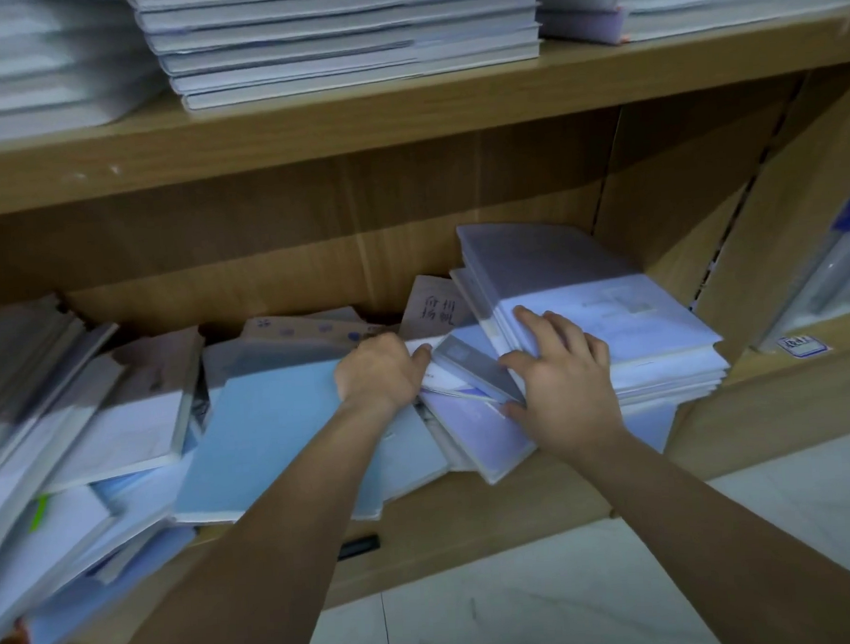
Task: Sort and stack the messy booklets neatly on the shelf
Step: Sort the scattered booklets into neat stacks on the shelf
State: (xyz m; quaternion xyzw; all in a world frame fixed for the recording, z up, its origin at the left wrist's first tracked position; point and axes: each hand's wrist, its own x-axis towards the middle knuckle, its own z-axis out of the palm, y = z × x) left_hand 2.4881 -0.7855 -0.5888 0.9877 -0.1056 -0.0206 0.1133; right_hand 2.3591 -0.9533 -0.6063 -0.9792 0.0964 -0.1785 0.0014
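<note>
Wood-grain board makes the shelf, and the messy booklets lie across its lower level in tilted, overlapping heaps. From my remote seat I see both bare forearms reaching in from below.

The left hand is knuckles up on the far end of a light blue booklet in the middle. Its fingers curl down out of sight and the thumb points to the right onto a white sheet. I cannot tell if the fingers really grip something.

The right hand lies flat with spread, straight fingers on the tidy stack at the right end of the same level. It holds nothing. Its thumb touches a grey booklet that leans against this stack.

Behind the hands a brown booklet stands tilted, with dark handwritten characters on it. I cannot read them with certainty. A small blue-framed label in the next compartment on the right is too blurred to read.

On the upper board white booklets sit in neat stacks. Below the shelf is a pale tiled floor.
</note>
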